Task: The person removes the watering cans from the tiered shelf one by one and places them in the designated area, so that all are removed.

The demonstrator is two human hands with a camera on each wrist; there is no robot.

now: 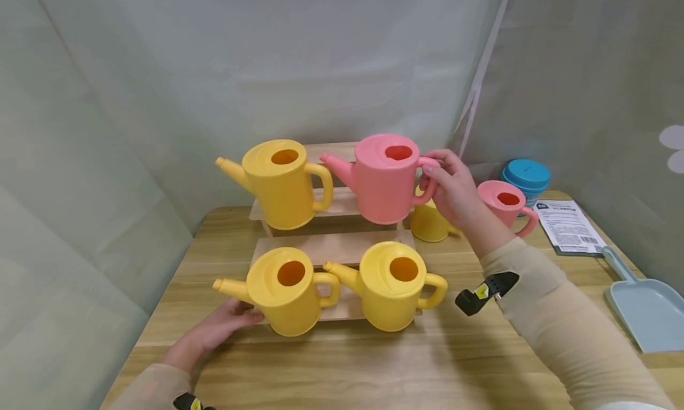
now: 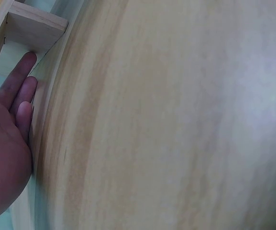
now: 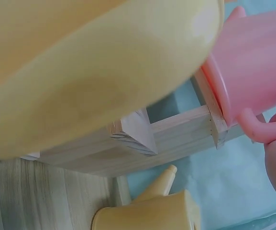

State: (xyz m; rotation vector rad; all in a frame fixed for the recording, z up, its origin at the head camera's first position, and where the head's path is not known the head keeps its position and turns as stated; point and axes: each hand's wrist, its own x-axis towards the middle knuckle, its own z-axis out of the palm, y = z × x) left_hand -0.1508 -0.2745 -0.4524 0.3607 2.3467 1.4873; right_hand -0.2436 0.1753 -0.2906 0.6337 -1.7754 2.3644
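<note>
1. Right wrist view: yellow watering can point(image 3: 109, 72) fills upper left.
2. Head view, upper centre: right hand point(image 1: 455, 187) grips pink watering can point(image 1: 382, 181).
3. Left wrist view alone exposes straight fingers point(image 2: 16, 76) of left hand point(image 2: 5, 146) beside wooden rack point(image 2: 35, 28).

Right side of wood-grained desk point(image 1: 331, 368): round blue lidded tub point(image 1: 526, 174) at back; white printed sheet point(image 1: 569, 223) nearer; flat pale-blue dustpan point(image 1: 649, 315) nearest, handle point(image 1: 620, 263) beside sheet's corner. Pale grey-green fabric point(image 1: 256, 60) hangs behind.

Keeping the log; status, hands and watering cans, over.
Right hand gripping pink watering can by handle. Left hand at lower left of wooden rack. Can at upper tier; nothing visibly blocking.
</note>
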